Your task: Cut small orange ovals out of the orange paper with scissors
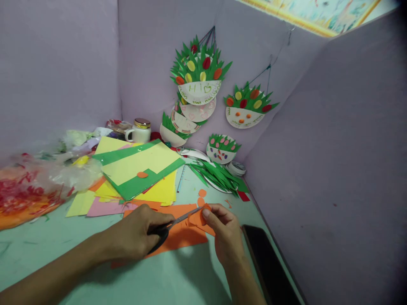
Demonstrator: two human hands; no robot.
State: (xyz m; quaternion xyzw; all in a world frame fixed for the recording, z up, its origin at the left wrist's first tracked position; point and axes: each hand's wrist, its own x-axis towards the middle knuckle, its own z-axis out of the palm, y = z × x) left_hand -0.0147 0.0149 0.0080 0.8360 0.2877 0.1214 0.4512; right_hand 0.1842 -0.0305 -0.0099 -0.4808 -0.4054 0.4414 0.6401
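Orange paper scrap (pixel 197 218) was pinched tight by the right hand (pixel 226 237), held up off the table (pixel 178 279) so the scissors (pixel 179 221) could reach it. The left hand (pixel 140 237) was closed around the scissors' handles. A big orange sheet (pixel 186 241) lay underneath, catching bits. Coloured paper (pixel 140 169) was stacked close behind, easy to grab.

Scissors (pixel 179 220): handles mostly buried in left hand (pixel 136 237), blades partly hidden by orange scrap (pixel 197 218) in right hand (pixel 226 235). Orange sheet (pixel 184 241) partly under both hands. Black flat device (pixel 269 264) at desk (pixel 47 254) edge runs off bottom of frame; phone vs tablet, can't tell. Plastic bag (pixel 41 182) at left is blurred and cut off, contents unclear. Small writing on top paper plate (pixel 199 92) is illegible. Framed picture (pixel 318 12) cut off at top.
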